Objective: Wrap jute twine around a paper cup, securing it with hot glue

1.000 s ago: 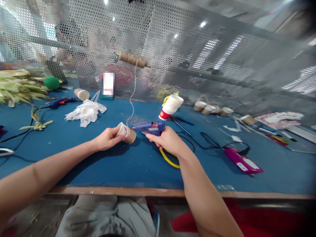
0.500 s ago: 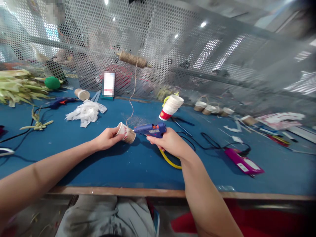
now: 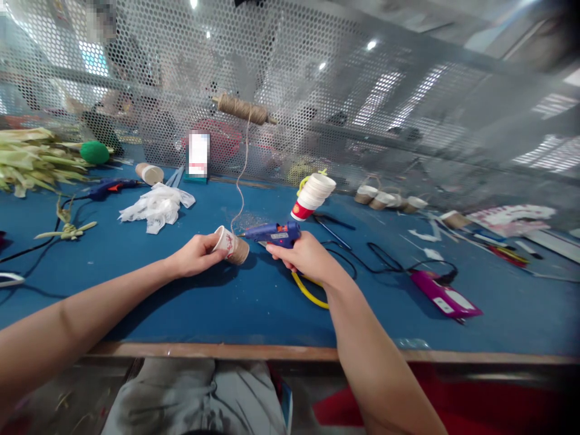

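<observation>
My left hand (image 3: 196,254) grips a small paper cup (image 3: 231,244) lying on its side over the blue table (image 3: 226,302), its lower half wrapped in brown twine. My right hand (image 3: 304,257) is closed on a blue glue gun (image 3: 272,232), whose nozzle points left at the cup's wrapped part. A strand of twine (image 3: 242,175) hangs down to the cup from a spool (image 3: 240,109) mounted on the perforated metal screen (image 3: 290,90). A yellow cord (image 3: 309,293) curls on the table under my right wrist.
A tilted stack of paper cups (image 3: 313,196) stands behind the gun. White lace (image 3: 156,206), a second glue gun (image 3: 109,187), green leaves (image 3: 31,160) and a green ball (image 3: 95,152) lie left. Twine-wrapped cups (image 3: 385,198), black cables and a magenta device (image 3: 446,297) lie right.
The glue gun's nozzle touched the cup half a second ago and has since drawn back slightly to the right. My left hand and the cup have stayed still.
</observation>
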